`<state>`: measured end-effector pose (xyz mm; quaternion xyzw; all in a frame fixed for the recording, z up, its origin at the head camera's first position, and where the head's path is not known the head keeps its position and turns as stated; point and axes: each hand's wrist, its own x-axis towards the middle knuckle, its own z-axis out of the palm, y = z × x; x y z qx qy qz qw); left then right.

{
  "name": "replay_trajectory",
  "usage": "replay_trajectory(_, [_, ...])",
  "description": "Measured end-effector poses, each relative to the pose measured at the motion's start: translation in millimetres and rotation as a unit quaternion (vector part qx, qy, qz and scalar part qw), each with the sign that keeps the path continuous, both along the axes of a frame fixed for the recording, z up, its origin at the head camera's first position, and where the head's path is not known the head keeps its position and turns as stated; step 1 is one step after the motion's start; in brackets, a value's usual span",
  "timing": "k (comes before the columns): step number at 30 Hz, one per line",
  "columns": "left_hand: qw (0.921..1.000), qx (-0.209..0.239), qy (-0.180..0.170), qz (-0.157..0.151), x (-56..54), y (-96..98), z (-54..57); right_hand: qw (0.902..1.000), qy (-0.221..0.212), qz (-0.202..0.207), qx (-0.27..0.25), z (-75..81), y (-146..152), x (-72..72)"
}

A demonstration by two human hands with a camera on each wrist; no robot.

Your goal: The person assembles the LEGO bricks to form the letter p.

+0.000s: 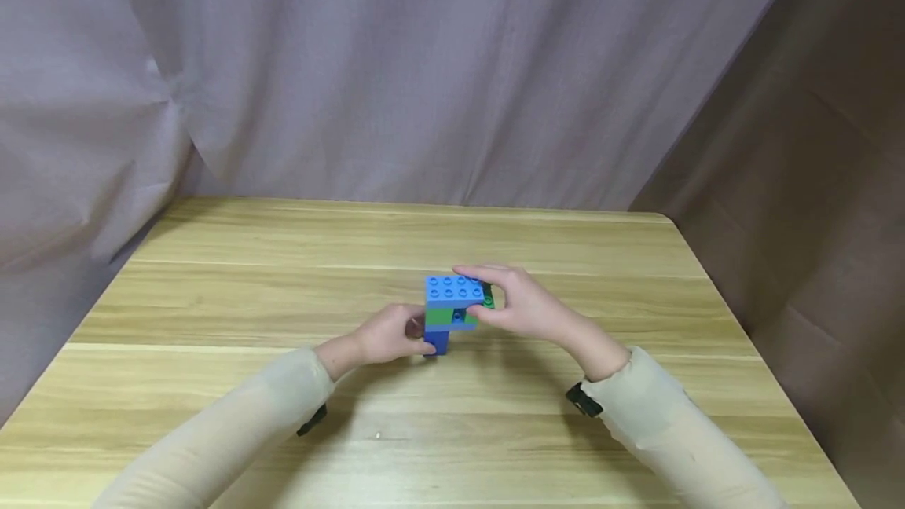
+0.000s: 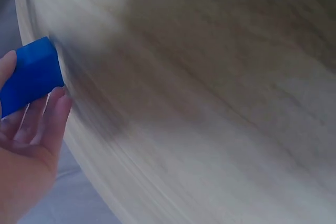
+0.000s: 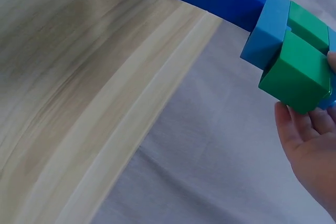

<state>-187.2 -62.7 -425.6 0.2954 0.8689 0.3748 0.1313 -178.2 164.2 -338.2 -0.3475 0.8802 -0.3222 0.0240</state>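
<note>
Toy building bricks stand stacked near the middle of the table. At the bottom is a dark blue column (image 1: 441,342), which my left hand (image 1: 385,332) grips between thumb and fingers. In the left wrist view the column's blue end (image 2: 37,72) meets the tabletop. Above it come a lighter blue brick (image 3: 266,31), green bricks (image 3: 298,72) and, on top, a blue studded brick (image 1: 445,287). My right hand (image 1: 526,301) pinches the upper part at its right end, thumb in front and fingers behind. Part of a green brick sticks out behind that thumb.
The wooden table (image 1: 269,281) reaches back to a grey curtain (image 1: 396,77). Darker cloth (image 1: 813,179) hangs along the right side. Black straps show under both sleeves. A tiny pale speck (image 1: 378,435) lies on the table's near part.
</note>
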Motion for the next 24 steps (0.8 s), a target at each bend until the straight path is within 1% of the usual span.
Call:
replay_trajectory(4, [1.0000, -0.006, 0.002, 0.000, 1.0, -0.6, -0.1, 0.9995, -0.022, -0.001, -0.025, -0.5, 2, -1.5])
replay_trajectory(6, [0.9999, -0.009, 0.006, -0.006, 1.6, -0.7, 1.1, 0.9988, -0.028, -0.007, -0.041, -1.1, 3, -3.4])
replay_trajectory(8, [0.9999, -0.004, 0.000, -0.010, 2.4, -0.5, 3.4, 0.9973, -0.032, -0.018, -0.064, 0.2, 3, -5.3])
replay_trajectory(11, [0.9997, 0.011, -0.018, -0.011, 3.4, -0.6, 7.8, 0.9937, -0.038, -0.037, -0.099, 1.6, 4, -9.8])
replay_trajectory(14, [0.9990, 0.025, -0.037, -0.005, 5.1, -0.3, 12.0, 0.9894, -0.048, -0.059, -0.123, 5.5, 4, -14.4])
replay_trajectory(19, [0.9965, 0.057, -0.061, 0.001, 9.6, 2.1, 16.3, 0.9860, -0.055, -0.087, -0.131, 9.5, 4, -25.2])
replay_trajectory(24, [0.9926, 0.104, -0.062, 0.006, 16.3, 4.7, 17.4, 0.9818, -0.063, -0.111, -0.141, 9.5, 4, -37.7])
